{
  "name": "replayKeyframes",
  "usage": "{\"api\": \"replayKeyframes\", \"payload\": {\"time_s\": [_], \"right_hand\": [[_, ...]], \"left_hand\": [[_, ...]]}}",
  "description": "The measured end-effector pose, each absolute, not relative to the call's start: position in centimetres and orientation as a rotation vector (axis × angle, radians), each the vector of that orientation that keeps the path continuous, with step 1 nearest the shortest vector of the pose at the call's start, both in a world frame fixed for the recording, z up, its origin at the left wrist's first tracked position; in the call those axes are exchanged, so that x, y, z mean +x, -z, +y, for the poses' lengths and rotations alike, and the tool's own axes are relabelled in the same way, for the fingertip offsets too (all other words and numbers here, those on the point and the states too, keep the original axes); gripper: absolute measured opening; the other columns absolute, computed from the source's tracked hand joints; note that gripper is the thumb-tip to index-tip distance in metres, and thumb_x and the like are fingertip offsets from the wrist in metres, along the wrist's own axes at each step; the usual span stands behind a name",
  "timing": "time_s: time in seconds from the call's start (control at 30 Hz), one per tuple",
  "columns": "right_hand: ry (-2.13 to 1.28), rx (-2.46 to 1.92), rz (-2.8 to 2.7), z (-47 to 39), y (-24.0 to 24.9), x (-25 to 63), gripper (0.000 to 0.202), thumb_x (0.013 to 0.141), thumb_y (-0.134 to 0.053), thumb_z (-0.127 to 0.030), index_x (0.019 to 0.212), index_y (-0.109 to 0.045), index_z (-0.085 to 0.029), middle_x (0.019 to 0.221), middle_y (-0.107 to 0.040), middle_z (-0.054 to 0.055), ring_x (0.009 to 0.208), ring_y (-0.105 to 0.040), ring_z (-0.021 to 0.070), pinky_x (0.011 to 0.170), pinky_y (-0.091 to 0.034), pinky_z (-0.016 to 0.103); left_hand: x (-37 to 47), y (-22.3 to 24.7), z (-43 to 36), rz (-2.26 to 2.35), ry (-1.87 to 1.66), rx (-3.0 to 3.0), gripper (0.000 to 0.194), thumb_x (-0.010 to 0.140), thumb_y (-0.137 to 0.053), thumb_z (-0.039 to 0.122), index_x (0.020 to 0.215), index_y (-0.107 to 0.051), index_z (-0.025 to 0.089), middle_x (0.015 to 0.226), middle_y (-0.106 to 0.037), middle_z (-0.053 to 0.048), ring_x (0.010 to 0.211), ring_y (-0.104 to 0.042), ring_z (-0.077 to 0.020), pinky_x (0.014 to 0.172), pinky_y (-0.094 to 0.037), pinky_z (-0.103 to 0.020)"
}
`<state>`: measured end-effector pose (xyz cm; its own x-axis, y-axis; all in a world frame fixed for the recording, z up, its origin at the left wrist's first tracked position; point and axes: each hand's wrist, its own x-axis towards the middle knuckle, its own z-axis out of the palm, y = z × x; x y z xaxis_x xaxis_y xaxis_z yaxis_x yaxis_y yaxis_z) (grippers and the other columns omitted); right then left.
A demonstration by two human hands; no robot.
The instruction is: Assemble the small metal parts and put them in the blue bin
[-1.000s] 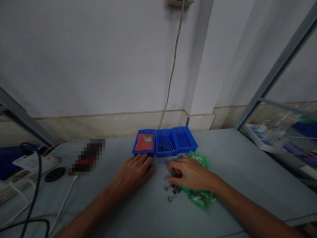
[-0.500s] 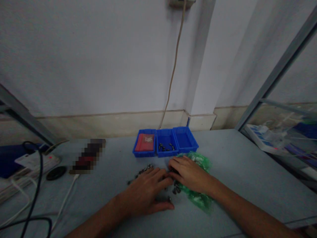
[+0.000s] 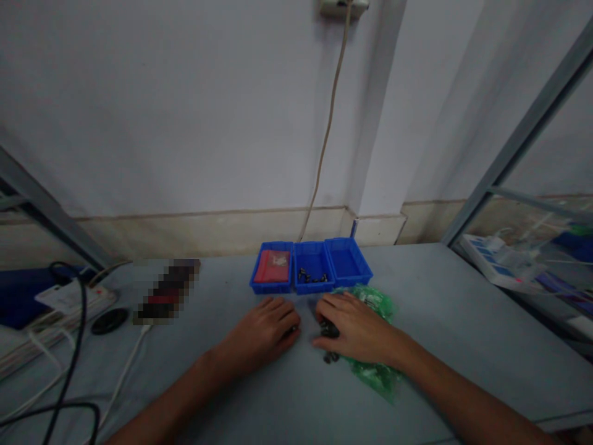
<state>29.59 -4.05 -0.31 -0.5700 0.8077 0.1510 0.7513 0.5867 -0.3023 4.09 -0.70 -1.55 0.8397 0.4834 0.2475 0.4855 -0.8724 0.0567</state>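
Observation:
My left hand (image 3: 266,330) rests on the table with its fingers curled; a dark bit of metal shows at the fingertips, and the rest of what it covers is hidden. Cupped on the table to the right, my right hand (image 3: 354,327) has its fingers and thumb around a small heap of dark metal screws (image 3: 330,330). A few more screws (image 3: 330,357) lie just below its thumb. Under and beside that hand spreads a crumpled green plastic bag (image 3: 377,377).
Behind the hands stand three blue bins: the left bin (image 3: 271,288) has a red packet (image 3: 272,267), the middle bin (image 3: 314,288) several screws, the right bin (image 3: 348,259) nothing visible. A blurred-out object (image 3: 167,293), cables and a black disc (image 3: 110,321) lie left.
My left hand has closed up and drawn slightly left and away from my right hand. The screws that lay spread beyond it are no longer visible. My right hand stays nearly in place.

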Motion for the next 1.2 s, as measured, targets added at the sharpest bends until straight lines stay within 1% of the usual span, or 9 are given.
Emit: {"api": "replayKeyframes", "payload": {"time_s": [0.07, 0.23, 0.5, 0.63, 0.73, 0.8, 0.9, 1.07, 1.2], "right_hand": [[-0.314, -1.264, -2.568, -4.1, 0.2, 29.7, 0.037, 0.089, -0.083, -0.049, 0.101, -0.061, -0.022, 0.105, -0.07, 0.005, 0.1, -0.066, 0.0285, 0.093, -0.045, 0.042], [-0.39, -1.245, -2.576, -4.1, 0.0, 29.7, 0.024, 0.095, -0.079, -0.035, 0.1, -0.06, -0.022, 0.105, -0.069, 0.004, 0.1, -0.065, 0.0263, 0.092, -0.044, 0.04], [-0.445, -1.203, -2.519, -3.9, 0.5, 29.8, 0.007, 0.102, -0.066, -0.022, 0.105, -0.06, -0.021, 0.108, -0.065, 0.005, 0.103, -0.062, 0.0237, 0.092, -0.046, 0.036], [-0.452, -1.142, -2.499, -3.7, 0.8, 29.9, 0.009, 0.102, -0.064, -0.017, 0.108, -0.06, -0.022, 0.109, -0.065, 0.005, 0.104, -0.061, 0.0232, 0.094, -0.047, 0.036], [-0.362, -1.134, -2.5, -3.8, 0.8, 29.8, 0.011, 0.101, -0.067, -0.018, 0.109, -0.059, -0.021, 0.11, -0.065, 0.006, 0.106, -0.06, 0.0247, 0.097, -0.046, 0.039], [-0.284, -1.173, -2.51, -3.8, 0.7, 29.6, 0.014, 0.1, -0.071, -0.023, 0.104, -0.058, -0.02, 0.106, -0.066, 0.007, 0.103, -0.059, 0.0263, 0.097, -0.046, 0.041], [-0.256, -1.213, -2.531, -3.8, 0.8, 29.5, 0.017, 0.101, -0.072, -0.028, 0.097, -0.057, -0.021, 0.099, -0.066, 0.005, 0.097, -0.06, 0.0263, 0.094, -0.047, 0.041], [-0.339, -1.208, -2.514, -3.6, 0.9, 29.9, 0.014, 0.102, -0.07, -0.026, 0.098, -0.057, -0.021, 0.1, -0.067, 0.004, 0.099, -0.062, 0.0245, 0.1, -0.044, 0.042], [-0.381, -1.259, -2.49, -3.2, 0.6, 30.4, 0.011, 0.101, -0.07, -0.021, 0.099, -0.06, -0.021, 0.102, -0.068, 0.005, 0.102, -0.062, 0.025, 0.096, -0.045, 0.039]], "left_hand": [[3.6, 1.6, 0.0, -0.835, 0.39, -2.97, 0.007, 0.105, -0.061, 0.024, 0.104, -0.067, 0.019, 0.103, -0.067, -0.007, 0.096, -0.061, -0.0247, 0.088, -0.05, -0.04], [3.4, 1.7, 0.3, -0.862, 0.443, -2.917, 0.007, 0.103, -0.063, 0.023, 0.108, -0.067, 0.019, 0.112, -0.066, -0.009, 0.102, -0.06, -0.0263, 0.09, -0.05, -0.041], [3.7, 1.5, 0.0, -0.85, 0.546, -2.875, 0.01, 0.102, -0.067, 0.025, 0.109, -0.067, 0.018, 0.108, -0.065, -0.008, 0.098, -0.059, -0.0263, 0.087, -0.048, -0.04], [3.8, 1.6, -0.3, -0.782, 0.576, -2.899, 0.009, 0.106, -0.061, 0.025, 0.106, -0.068, 0.019, 0.104, -0.065, -0.006, 0.094, -0.058, -0.0239, 0.085, -0.046, -0.038], [3.8, 1.7, -0.3, -0.77, 0.577, -2.911, 0.01, 0.107, -0.059, 0.026, 0.105, -0.068, 0.02, 0.103, -0.066, -0.006, 0.095, -0.058, -0.0233, 0.085, -0.045, -0.037], [3.8, 1.7, -0.2, -0.773, 0.583, -2.914, 0.011, 0.107, -0.059, 0.026, 0.106, -0.068, 0.02, 0.104, -0.066, -0.006, 0.095, -0.057, -0.0232, 0.086, -0.044, -0.037], [3.9, 1.7, -0.3, -0.765, 0.583, -2.928, 0.011, 0.107, -0.059, 0.026, 0.108, -0.067, 0.02, 0.106, -0.066, -0.006, 0.096, -0.057, -0.0236, 0.086, -0.043, -0.038], [4.4, 1.9, -0.6, -0.718, 0.612, -2.956, 0.014, 0.108, -0.059, 0.026, 0.117, -0.068, 0.021, 0.111, -0.068, -0.006, 0.102, -0.058, -0.0241, 0.089, -0.043, -0.039], [4.9, 2.0, -0.9, -0.739, 0.623, -2.947, 0.02, 0.105, -0.064, 0.027, 0.124, -0.068, 0.024, 0.115, -0.07, -0.004, 0.109, -0.059, -0.0254, 0.095, -0.041, -0.043]]}}
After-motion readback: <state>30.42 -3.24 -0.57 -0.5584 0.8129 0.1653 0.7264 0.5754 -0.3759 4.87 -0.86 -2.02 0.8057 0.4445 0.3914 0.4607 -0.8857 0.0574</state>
